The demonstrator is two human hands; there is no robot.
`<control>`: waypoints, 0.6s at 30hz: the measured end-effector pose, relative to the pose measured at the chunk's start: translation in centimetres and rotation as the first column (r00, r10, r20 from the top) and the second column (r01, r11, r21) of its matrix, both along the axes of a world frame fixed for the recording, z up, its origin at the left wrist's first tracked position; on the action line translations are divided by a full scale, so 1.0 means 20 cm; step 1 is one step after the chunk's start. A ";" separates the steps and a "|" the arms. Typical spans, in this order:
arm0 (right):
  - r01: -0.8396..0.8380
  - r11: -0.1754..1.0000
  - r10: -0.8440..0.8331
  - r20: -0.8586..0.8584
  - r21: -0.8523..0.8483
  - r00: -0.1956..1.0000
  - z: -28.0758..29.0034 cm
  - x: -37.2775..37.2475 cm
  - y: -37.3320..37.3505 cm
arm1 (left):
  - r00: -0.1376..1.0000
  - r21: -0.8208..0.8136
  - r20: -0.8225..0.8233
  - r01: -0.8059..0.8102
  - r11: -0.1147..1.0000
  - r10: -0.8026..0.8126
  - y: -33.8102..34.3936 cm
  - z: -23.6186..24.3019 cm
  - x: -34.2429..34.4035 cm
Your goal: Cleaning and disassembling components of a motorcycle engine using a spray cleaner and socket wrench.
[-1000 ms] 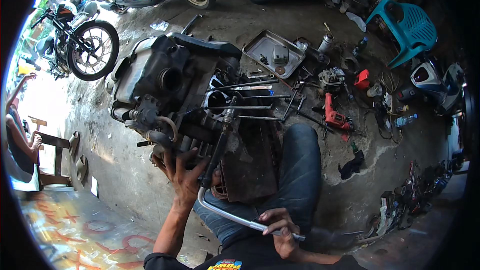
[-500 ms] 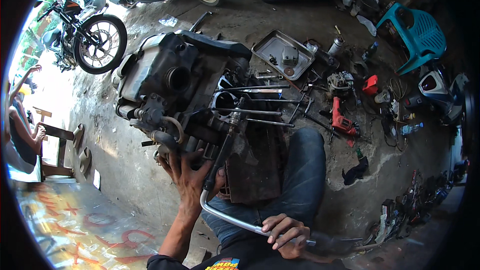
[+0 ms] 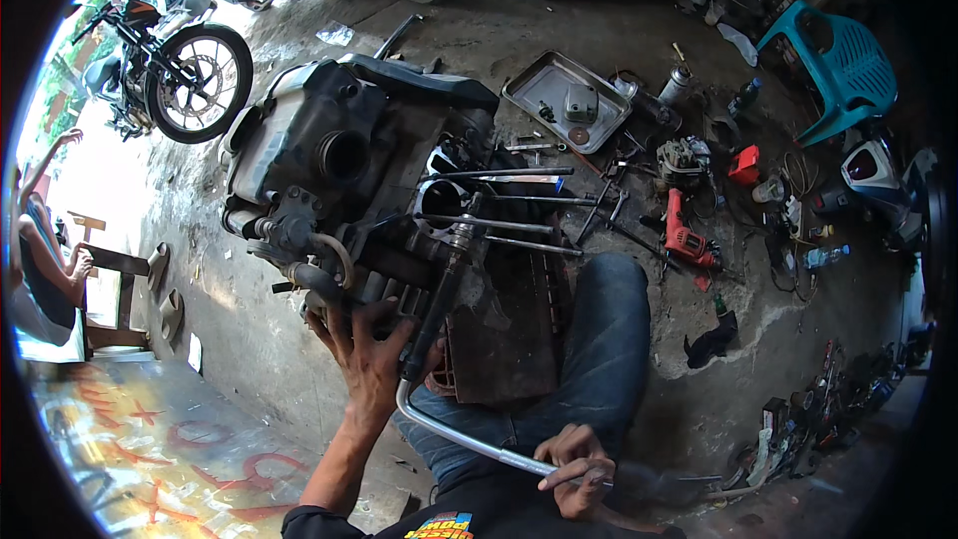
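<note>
A large greasy engine block [image 3: 349, 180] lies on the concrete floor in front of my knee, with long studs [image 3: 509, 202] sticking out to the right. A long speed-brace wrench [image 3: 439, 309] runs from a fitting on the engine down to a bent chrome crank. My left hand [image 3: 369, 364] is wrapped around the wrench shaft just below the engine. My right hand [image 3: 577, 464] grips the lower chrome handle near my lap. My blue-jeaned leg [image 3: 599, 359] is bent beside the engine.
A metal tray [image 3: 564, 100] with small parts, a red power drill [image 3: 684, 235], loose tools and bottles lie on the floor to the right. A teal plastic chair [image 3: 838, 65] stands far right. Motorcycles [image 3: 180, 70] are parked at the upper left. Another person sits at the left edge [image 3: 45, 260].
My right hand has swung the chrome crank handle around to the right near my lap. My left hand has stayed on the shaft.
</note>
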State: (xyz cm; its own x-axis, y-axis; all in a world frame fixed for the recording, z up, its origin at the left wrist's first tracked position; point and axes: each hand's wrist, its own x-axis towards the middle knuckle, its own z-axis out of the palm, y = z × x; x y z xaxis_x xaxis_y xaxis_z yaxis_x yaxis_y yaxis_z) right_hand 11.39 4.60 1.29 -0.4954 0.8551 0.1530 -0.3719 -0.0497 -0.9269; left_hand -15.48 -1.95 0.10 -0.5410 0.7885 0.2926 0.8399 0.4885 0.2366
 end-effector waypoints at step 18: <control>-0.296 0.829 0.258 -0.145 -0.475 0.955 0.01 0.18 -0.01 | 0.874 0.204 0.241 0.379 0.903 -0.421 -0.28 0.12 -0.01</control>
State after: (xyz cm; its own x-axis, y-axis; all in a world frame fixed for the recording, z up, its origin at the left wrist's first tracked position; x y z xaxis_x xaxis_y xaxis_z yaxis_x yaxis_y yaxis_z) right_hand 14.95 4.32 1.39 -0.7267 0.6566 -0.2019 -0.3380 -0.5976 -0.7271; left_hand -15.68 -7.46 2.59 -0.2632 0.9143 0.3080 0.8478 0.0668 0.5261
